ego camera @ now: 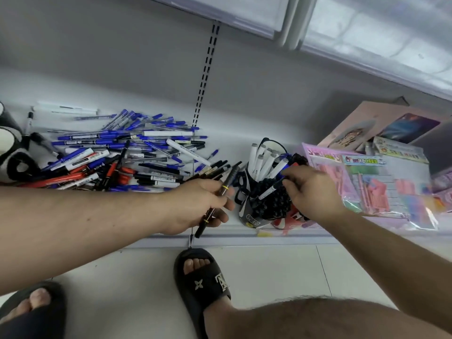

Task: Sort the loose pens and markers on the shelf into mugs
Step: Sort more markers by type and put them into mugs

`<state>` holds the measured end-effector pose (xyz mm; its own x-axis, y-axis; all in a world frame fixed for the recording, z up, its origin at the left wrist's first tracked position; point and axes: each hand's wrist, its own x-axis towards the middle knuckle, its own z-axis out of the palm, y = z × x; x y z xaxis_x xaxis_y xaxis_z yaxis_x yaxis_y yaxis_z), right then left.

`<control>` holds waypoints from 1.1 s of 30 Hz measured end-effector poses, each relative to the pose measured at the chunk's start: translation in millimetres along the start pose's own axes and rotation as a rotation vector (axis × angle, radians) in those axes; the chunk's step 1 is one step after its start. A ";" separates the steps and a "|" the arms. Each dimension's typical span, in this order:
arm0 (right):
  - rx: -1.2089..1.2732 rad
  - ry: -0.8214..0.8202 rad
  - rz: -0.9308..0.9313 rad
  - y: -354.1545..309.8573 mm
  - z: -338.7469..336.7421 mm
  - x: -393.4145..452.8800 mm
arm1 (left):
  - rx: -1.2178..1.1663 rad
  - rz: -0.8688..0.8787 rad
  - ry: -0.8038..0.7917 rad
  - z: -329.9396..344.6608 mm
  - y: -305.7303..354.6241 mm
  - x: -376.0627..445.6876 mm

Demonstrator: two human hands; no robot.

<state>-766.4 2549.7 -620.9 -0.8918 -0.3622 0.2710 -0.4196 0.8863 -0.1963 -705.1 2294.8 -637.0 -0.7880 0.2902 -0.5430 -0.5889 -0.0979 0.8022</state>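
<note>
A big heap of loose pens and markers (127,152), blue, black, red and white, lies on the white shelf (232,143). My left hand (195,204) grips a black pen with yellow bands (226,189) at the heap's right edge. To its right stand mugs: a dark one packed with dark-capped pens (269,204) and one behind it holding white markers (263,160). Over the dark mug, my right hand (315,189) pinches a white pen with a dark cap (271,190), its tip pointing down-left.
Pink stationery packets (381,182) fill the shelf to the right. Black-and-white mugs (12,152) stand at the far left. A slotted upright rail (206,72) runs up the back wall. An upper shelf overhangs at top right. My feet in black slippers (203,282) stand below.
</note>
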 end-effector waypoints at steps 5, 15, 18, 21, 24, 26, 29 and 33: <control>-0.054 -0.096 -0.055 8.5 38.5 -15.8 | 0.080 0.053 -0.047 -10.9 -3.6 -5.3; 0.036 -0.086 0.069 -5.7 48.6 -12.4 | 0.077 0.035 -0.024 -16.8 -4.5 -5.7; 0.452 -0.207 0.361 -53.9 27.5 3.3 | 0.086 0.039 -0.031 -19.8 -5.8 -7.7; 0.780 -0.362 0.430 -97.8 10.6 16.4 | 0.062 0.040 -0.030 -24.4 -8.8 -11.8; 0.826 -0.456 0.340 -125.4 7.1 25.7 | 0.063 0.054 -0.050 -33.2 -10.8 -20.0; 0.832 -0.502 0.327 -137.2 11.4 33.7 | 0.083 0.074 -0.050 -41.8 -11.6 -26.4; 0.760 -0.587 0.251 -157.3 19.3 47.0 | 0.157 0.155 0.002 -61.7 -10.9 -35.6; 0.656 -0.670 0.079 -192.8 30.4 67.3 | 0.249 0.294 0.153 -92.8 -6.1 -54.9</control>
<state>-750.7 2345.7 -593.4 -0.7476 -0.5796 -0.3242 -0.1836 0.6495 -0.7378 -674.9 2191.1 -635.1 -0.9449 0.1378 -0.2969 -0.2876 0.0835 0.9541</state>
